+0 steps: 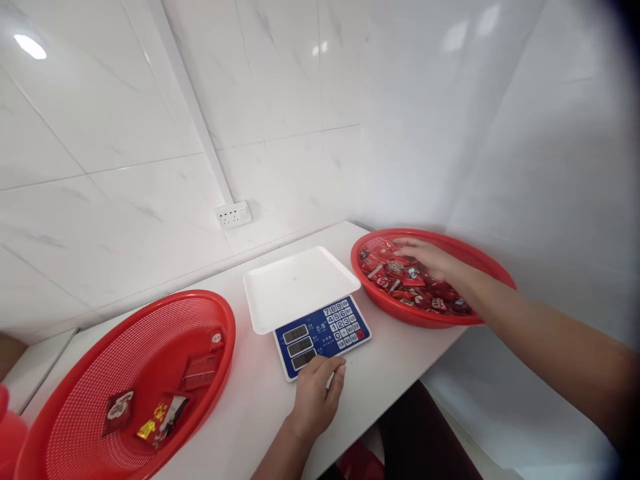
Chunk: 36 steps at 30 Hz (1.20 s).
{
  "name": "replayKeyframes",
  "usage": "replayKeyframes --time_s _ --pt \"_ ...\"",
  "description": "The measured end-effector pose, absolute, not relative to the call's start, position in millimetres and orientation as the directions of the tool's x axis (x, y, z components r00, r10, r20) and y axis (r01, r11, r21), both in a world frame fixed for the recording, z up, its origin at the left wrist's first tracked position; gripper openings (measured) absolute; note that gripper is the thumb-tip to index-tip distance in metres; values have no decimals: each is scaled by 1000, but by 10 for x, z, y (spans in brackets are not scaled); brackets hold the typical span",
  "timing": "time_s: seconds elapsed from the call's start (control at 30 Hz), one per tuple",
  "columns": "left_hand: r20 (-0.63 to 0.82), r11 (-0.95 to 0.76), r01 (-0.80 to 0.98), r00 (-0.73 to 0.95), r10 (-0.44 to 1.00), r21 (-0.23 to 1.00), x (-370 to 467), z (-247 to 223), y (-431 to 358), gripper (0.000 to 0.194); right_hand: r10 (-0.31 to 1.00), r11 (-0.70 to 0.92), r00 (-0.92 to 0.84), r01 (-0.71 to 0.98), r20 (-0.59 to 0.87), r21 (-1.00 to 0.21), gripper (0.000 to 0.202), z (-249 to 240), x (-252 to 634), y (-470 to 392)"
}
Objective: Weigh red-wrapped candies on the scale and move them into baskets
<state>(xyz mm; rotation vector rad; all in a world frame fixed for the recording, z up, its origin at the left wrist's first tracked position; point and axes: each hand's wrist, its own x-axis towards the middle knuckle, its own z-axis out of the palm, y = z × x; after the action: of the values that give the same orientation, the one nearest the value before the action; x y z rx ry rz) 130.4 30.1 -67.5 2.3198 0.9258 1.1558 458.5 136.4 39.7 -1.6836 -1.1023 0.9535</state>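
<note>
My right hand (425, 257) reaches into the right red basket (487, 267), fingers stretched out over a heap of small red snack packets (395, 268). No packet shows in its grasp. At the front edge of a digital scale (325, 330), my left hand (319, 390) rests with fingers curled and thumb close to them; nothing is visible in it. The scale has a bare white tray (300, 283), a blue panel with number keys and small displays. In the left red basket (80, 373) lie several packets, among them a dark red one (119, 412) and a red-and-yellow one (163, 419).
Both baskets and the scale stand on a white table (250, 393) against a tiled wall (150, 220). A power socket (233, 214) is fixed low on the wall. Part of a red object (10, 433) shows at the left edge. My dark-clothed leg (420, 433) is below the table edge.
</note>
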Motion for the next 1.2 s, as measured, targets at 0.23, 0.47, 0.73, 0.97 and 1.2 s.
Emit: replayKeyframes --time_s 0.23,0.47,0.73,0.97,1.2 --pt "481 -666 403 472 738 627 1281 -693 329 23 977 -11 215 92 9 -996 44 481 3331 1769" --pt "424 -603 432 443 790 671 1239 -725 384 24 988 56 136 170 80 -984 52 235 2704 1877" --pt "422 -625 434 478 771 649 1248 -715 380 24 991 87 -128 477 29 -875 52 390 3020 1657" --pt "446 -647 419 484 753 637 1252 -742 373 24 955 165 -290 681 -55 -713 71 384 3202 1591" --pt "423 -623 423 478 770 658 1231 -712 378 25 982 91 -188 595 -28 -798 56 410 3171 1522"
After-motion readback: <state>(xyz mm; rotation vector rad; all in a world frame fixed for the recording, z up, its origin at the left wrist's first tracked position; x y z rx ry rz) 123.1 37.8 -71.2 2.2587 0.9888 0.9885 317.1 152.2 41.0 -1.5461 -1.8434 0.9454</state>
